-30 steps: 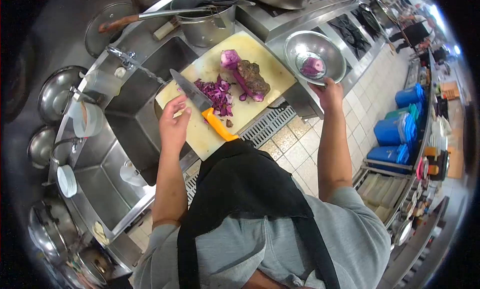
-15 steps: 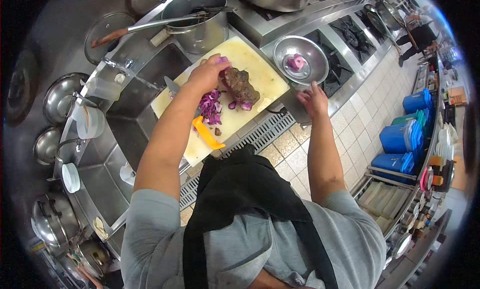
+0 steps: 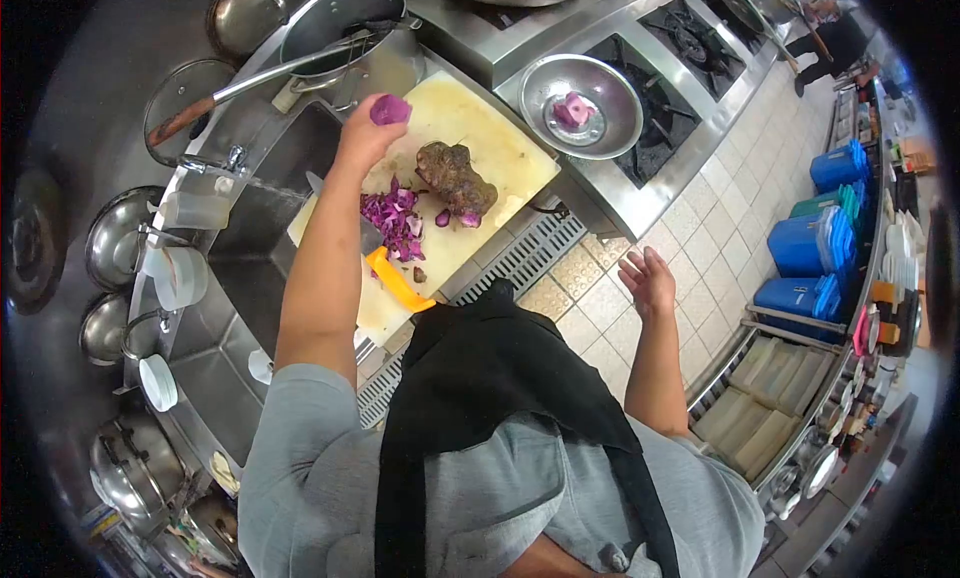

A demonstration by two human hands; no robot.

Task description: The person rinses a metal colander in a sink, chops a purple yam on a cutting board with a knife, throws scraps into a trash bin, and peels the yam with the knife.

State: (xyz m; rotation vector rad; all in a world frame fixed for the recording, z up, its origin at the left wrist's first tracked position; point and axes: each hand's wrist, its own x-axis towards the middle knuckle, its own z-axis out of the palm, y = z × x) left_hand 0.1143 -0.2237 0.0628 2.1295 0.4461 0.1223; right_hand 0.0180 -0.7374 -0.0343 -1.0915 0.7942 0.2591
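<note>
My left hand [image 3: 366, 138] is closed around a purple chunk [image 3: 390, 109] above the far left of the yellowish cutting board [image 3: 500, 128]. On the board lies a rough brown tuber [image 3: 456, 182] with a purple cut end. Beside it are a heap of purple peelings [image 3: 395, 221] and a yellow-orange curved tool [image 3: 398, 280], its kind unclear. Part of a blade [image 3: 315, 183] shows past my left forearm. My right hand [image 3: 648, 278] hangs over the floor with its fingers apart, holding nothing. A metal bowl [image 3: 625, 103] holds a peeled pinkish-purple piece [image 3: 573, 110].
The board rests across a metal sink [image 3: 250, 223]. A large pot [image 3: 395, 63] with a wooden-handled utensil [image 3: 180, 123] stands behind it. Gas burners [image 3: 690, 33] are at the far right. Blue bins [image 3: 800, 240] line the right side; a person [image 3: 835, 38] stands far off.
My left hand has lifted the purple chunk away from the tuber, leftward. My right hand has drawn back from the bowl toward my body. The view has shifted slightly.
</note>
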